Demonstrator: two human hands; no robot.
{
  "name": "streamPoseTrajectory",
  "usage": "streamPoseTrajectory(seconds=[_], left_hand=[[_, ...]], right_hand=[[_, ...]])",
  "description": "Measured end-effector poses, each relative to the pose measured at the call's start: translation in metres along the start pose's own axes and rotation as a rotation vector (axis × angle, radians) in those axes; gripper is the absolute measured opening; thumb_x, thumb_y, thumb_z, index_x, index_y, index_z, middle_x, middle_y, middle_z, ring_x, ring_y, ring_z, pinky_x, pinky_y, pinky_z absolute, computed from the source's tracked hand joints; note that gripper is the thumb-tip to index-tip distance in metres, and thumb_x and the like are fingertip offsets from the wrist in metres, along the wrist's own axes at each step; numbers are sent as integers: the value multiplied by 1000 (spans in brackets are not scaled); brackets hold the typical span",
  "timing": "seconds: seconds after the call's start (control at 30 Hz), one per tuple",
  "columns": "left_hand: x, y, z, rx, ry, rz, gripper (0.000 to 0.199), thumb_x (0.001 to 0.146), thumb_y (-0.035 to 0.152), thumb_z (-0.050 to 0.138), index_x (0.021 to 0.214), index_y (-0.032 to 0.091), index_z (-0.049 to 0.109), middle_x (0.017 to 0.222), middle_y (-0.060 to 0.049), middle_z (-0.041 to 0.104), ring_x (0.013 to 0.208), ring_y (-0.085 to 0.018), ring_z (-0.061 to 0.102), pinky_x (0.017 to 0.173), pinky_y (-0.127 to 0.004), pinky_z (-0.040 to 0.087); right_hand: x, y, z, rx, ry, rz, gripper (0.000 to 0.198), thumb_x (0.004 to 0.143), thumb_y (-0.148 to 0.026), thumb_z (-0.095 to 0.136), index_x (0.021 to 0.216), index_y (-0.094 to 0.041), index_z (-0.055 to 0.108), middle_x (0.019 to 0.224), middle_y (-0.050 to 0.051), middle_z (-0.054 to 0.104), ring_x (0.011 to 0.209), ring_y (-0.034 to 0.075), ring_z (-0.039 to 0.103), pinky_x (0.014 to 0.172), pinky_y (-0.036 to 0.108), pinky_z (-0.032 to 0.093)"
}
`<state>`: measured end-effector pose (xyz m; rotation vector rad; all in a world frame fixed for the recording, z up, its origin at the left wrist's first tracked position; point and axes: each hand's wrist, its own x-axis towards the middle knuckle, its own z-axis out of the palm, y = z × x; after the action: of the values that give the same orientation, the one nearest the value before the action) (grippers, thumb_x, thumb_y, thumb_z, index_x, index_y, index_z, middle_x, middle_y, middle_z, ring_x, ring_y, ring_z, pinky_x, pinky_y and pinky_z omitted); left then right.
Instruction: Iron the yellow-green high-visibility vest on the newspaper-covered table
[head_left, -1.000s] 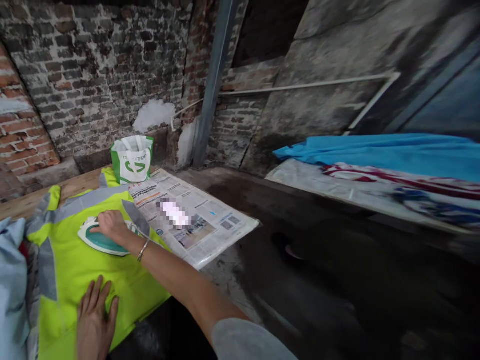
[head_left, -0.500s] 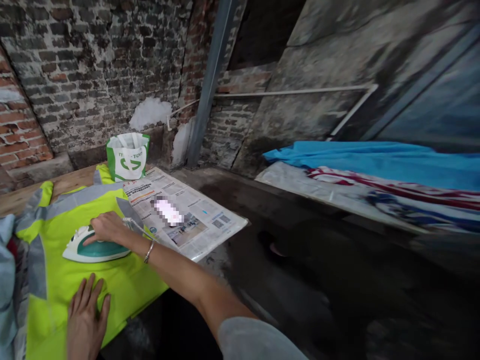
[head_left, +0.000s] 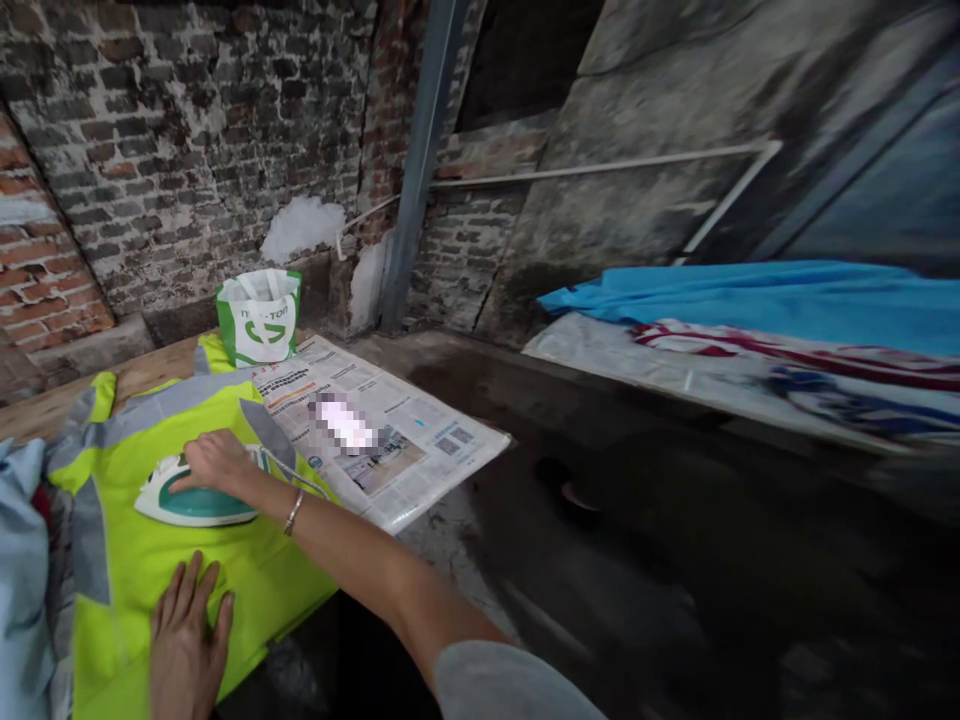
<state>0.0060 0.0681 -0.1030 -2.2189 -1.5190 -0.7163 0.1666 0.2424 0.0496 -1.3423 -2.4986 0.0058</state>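
Relative to one second ago, the white-and-teal, pointed plastic iron (head_left: 201,507) sits farther left on the neon-yellow, grey-banded fabric garment (head_left: 259,570), covering cloth nearer the flat, open, unloaded left hand (head_left: 182,630). The right hand (head_left: 216,462) grips the iron, fingers curled.

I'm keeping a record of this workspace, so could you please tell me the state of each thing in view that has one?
Yellow garment: spread out
Iron: base down on the garment
Right hand: closed on the iron
Left hand: open, palm down on the garment
Newspaper: lying flat
Bag: standing upright
Bright blue cloth: lying in folds
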Motion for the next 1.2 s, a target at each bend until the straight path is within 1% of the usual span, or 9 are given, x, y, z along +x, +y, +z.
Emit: streamPoseTrajectory(seconds=[0.13, 0.27, 0.53, 0.63, 0.73, 0.83, 0.9, 1.03, 1.2], left_hand=[[-1, 2, -1, -6, 19, 2, 42, 104, 43, 48, 131, 21, 72, 144, -12, 70, 138, -34, 62, 104, -49, 52], [0, 4, -2, -1, 26, 14, 42, 104, 42, 48, 129, 20, 73, 141, -13, 72, 134, -34, 64, 102, -49, 52], [3, 3, -2, 29, 45, 37, 43, 105, 42, 45, 130, 20, 72, 140, -13, 72, 131, -32, 66, 100, -46, 54], [4, 2, -2, 24, 38, 28, 42, 105, 41, 46, 131, 19, 71, 141, -14, 72, 132, -33, 65, 99, -47, 54], [3, 1, -1, 12, 52, 28, 41, 105, 42, 47, 131, 20, 71, 141, -13, 72, 132, -34, 66, 99, -48, 55], [2, 1, -1, 1, 51, 31, 41, 105, 42, 48, 130, 21, 71, 141, -12, 72, 132, -33, 66, 99, -48, 54], [2, 2, -1, -8, 51, 29, 41, 104, 42, 48, 130, 21, 71, 141, -12, 72, 132, -34, 65, 100, -49, 53], [2, 3, -1, -27, 53, 8, 40, 104, 43, 49, 130, 23, 72, 141, -11, 72, 133, -33, 64, 102, -48, 52], [1, 3, -2, -28, 37, -2, 41, 104, 42, 48, 130, 23, 73, 143, -11, 71, 134, -32, 64, 103, -47, 52]], right_hand=[[-22, -1, -12, 8, -91, -55, 69, 85, -83, 68, 106, -18, 80, 102, 14, 82, 104, 29, 78, 83, 33, 55], [-27, -1, -19, 1, -116, -59, 70, 85, -82, 69, 107, -17, 80, 103, 15, 82, 106, 29, 78, 85, 33, 56], [11, -5, 3, 38, 29, 109, 52, 99, -65, 63, 100, -16, 79, 100, 15, 81, 97, 25, 77, 76, 30, 55], [19, -4, 5, 49, 105, 105, 50, 101, -61, 63, 100, -14, 77, 101, 16, 80, 98, 25, 76, 77, 31, 55], [12, -2, -3, 52, 46, 43, 55, 97, -67, 66, 102, -14, 78, 103, 16, 80, 103, 26, 76, 80, 31, 55], [-8, -1, -12, 27, -79, -2, 63, 91, -75, 67, 103, -15, 80, 105, 16, 81, 106, 28, 77, 82, 32, 55], [-22, 0, -15, 17, -113, -3, 66, 89, -79, 67, 105, -16, 81, 106, 17, 81, 107, 29, 77, 84, 32, 56], [-34, 5, -16, 14, -120, 30, 70, 88, -81, 66, 109, -16, 81, 107, 18, 81, 107, 30, 77, 86, 34, 56], [-9, 16, -7, 4, -26, 83, 67, 91, -79, 64, 103, -15, 81, 104, 17, 81, 104, 29, 77, 85, 33, 56]])
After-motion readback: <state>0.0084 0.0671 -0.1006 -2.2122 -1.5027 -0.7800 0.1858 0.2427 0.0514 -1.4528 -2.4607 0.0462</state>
